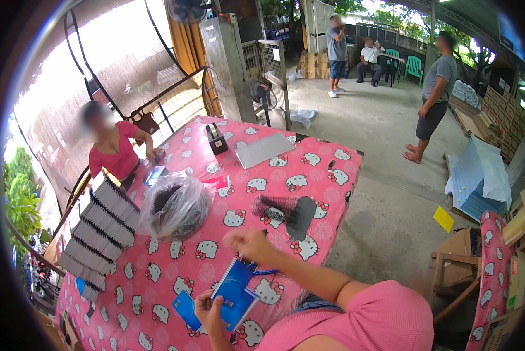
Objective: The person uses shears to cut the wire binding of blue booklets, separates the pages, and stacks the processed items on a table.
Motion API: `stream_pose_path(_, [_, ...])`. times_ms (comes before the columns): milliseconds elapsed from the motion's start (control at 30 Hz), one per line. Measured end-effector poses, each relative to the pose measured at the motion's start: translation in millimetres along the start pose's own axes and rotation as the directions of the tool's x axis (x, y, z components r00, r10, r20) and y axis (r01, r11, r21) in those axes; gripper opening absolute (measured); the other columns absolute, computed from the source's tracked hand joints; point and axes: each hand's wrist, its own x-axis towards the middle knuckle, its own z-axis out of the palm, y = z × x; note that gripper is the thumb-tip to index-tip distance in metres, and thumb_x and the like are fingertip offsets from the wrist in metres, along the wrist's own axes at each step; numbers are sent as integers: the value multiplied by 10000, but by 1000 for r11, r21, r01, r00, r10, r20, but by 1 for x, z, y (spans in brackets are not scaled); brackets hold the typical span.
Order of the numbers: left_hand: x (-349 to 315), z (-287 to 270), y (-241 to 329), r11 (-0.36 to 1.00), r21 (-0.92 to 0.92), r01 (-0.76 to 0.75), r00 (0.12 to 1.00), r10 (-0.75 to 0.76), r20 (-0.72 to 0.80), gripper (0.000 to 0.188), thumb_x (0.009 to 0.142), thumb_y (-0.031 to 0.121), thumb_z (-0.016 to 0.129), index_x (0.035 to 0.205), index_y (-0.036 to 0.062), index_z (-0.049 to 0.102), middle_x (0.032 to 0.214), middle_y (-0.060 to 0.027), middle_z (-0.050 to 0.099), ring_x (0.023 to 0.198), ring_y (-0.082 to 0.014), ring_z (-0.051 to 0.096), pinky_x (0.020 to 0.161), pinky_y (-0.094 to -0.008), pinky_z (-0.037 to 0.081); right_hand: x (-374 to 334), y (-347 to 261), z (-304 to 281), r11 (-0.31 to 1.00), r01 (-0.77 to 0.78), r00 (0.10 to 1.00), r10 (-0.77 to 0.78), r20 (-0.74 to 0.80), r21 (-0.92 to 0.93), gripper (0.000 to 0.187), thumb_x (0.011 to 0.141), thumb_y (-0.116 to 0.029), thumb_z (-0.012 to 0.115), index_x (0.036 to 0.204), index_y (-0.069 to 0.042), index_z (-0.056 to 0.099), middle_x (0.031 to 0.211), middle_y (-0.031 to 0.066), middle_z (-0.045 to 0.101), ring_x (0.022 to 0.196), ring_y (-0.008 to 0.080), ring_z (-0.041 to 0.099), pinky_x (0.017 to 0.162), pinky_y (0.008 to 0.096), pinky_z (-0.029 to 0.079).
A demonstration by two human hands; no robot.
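Observation:
My left hand [210,310] grips the lower left edge of a small blue spiral notebook [234,281], thumb on its cover. The notebook is held tilted, with its wire binding along the upper left edge. Just above its top end is my right hand [252,245], fingers curled together; whatever they hold, if anything, is too small or hidden. Under the notebook more blue notebooks [186,310] lie on the pink patterned tablecloth [175,269]. A blue-handled tool [265,272] shows partly beneath my right forearm. Loose black binding coils [274,206] lie beyond my right hand, beside a dark flat piece [301,219].
Stacked coil-bound books [98,228] line the table's left side, beside a clear plastic bag [175,205] of black contents. Farther back are a tape dispenser [216,139] and a grey board [265,150]. A seated person [116,149] works across the table; another person [438,82] stands right.

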Motion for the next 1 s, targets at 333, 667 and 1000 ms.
stream_pose_path(333, [16,12,37,898,326,-296,921,359,-151,156,809,-36,637,913,1,527,993,-135,604,847,-134,571,670,-229,484,-37,97,-12,584,360,895,5,447,-727,621,800,-472,591,1269,-87,462,1360,157,390,1285,303,331,1003,565,261])
stream_pose_path(667, [13,9,39,857,401,-324,906,403,-127,162,835,-44,601,983,-32,537,1036,-162,593,934,-185,581,779,-282,511,-65,76,-26,518,226,955,51,293,-825,508,807,-354,616,1198,-59,479,1132,152,486,1097,328,449,901,502,353])
stream_pose_path(1000, [15,30,43,816,419,-397,881,468,-77,167,824,-37,620,971,-28,540,1029,-151,605,935,-184,587,783,-284,496,-53,-42,-10,899,329,911,-222,346,-289,412,913,-356,492,1133,-9,466,988,165,471,952,313,478,847,393,387])
